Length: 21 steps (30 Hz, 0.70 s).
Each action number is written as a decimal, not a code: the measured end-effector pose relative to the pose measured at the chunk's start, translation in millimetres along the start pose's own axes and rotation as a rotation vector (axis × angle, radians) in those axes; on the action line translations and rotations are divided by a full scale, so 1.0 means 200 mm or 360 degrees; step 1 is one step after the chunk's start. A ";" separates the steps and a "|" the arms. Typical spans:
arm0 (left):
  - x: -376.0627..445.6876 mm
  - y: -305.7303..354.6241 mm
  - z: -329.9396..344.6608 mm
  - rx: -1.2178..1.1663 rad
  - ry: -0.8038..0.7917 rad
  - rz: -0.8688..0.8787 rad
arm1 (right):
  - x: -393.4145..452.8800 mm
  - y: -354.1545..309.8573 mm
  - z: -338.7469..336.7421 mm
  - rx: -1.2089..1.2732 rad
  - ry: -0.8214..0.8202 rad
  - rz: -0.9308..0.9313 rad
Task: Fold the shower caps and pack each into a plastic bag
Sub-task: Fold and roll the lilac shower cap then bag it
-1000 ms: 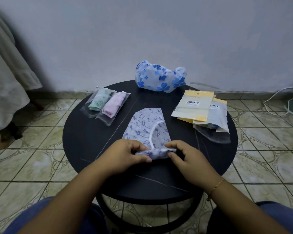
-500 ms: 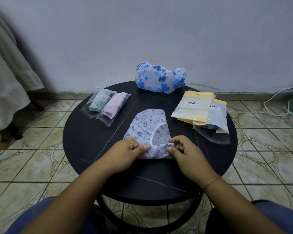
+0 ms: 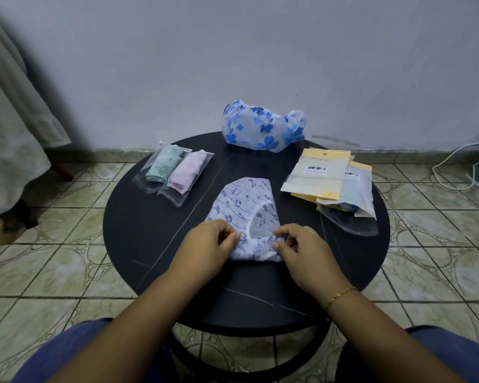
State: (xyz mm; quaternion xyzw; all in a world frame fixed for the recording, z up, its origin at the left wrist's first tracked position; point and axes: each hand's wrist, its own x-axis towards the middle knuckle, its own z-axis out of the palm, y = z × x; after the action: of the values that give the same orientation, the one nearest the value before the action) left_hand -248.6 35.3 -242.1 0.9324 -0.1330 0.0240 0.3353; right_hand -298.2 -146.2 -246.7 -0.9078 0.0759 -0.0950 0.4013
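A pale shower cap printed with purple music notes [image 3: 245, 205] lies flattened in the middle of the round black table [image 3: 138, 230]. Its near end is rolled up. My left hand [image 3: 208, 241] pinches the left end of that roll and my right hand [image 3: 299, 244] pinches the right end. A puffed-up shower cap with blue flowers [image 3: 262, 125] sits at the table's far edge. Two clear bags hold folded caps at the far left, one green [image 3: 162, 167], one pink [image 3: 187, 174]. A stack of empty plastic bags with yellow headers [image 3: 329, 183] lies at the right.
The table stands on a tiled floor [image 3: 53, 258] close to a pale wall. A grey cloth [image 3: 9, 128] hangs at the far left. A white cable [image 3: 454, 161] runs along the floor at the far right. My knees in blue trousers frame the table's near edge.
Both hands have rolled the cap's near end further away from me, so the roll is thicker and the flat part shorter.
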 end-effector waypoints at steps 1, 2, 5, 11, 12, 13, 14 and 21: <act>0.00 0.00 0.00 0.0014 0.0013 0.0006 | 0.00 0.00 0.01 -0.0024 0.0007 0.0004; 0.00 -0.01 0.01 0.0041 0.0030 0.0020 | -0.01 -0.01 0.01 -0.0061 0.0008 0.0004; 0.00 -0.01 0.02 0.0099 0.0103 0.0073 | -0.02 -0.01 0.03 -0.0218 -0.0005 -0.0018; -0.01 -0.01 0.03 0.0214 0.0145 0.0081 | -0.05 0.01 0.06 -0.0559 0.0211 -0.0498; -0.01 -0.02 0.03 0.0240 0.0149 0.0086 | -0.06 0.01 0.06 -0.0654 0.0204 -0.0600; -0.01 -0.02 0.03 0.0258 0.0164 0.0095 | -0.06 0.01 0.06 -0.0735 0.0179 -0.0676; -0.02 -0.02 0.03 0.0284 0.0195 0.0134 | -0.07 0.00 0.05 -0.0794 0.0118 -0.0715; -0.16 0.10 0.07 0.0611 0.0055 0.0833 | -0.10 -0.01 0.03 -0.0846 -0.0304 -0.0620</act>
State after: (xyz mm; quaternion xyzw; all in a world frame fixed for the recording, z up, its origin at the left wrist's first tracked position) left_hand -284.7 20.1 -244.8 0.9122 -0.3556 0.1499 0.1379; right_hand -316.0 -136.8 -252.1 -0.9829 -0.1148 -0.0614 0.1303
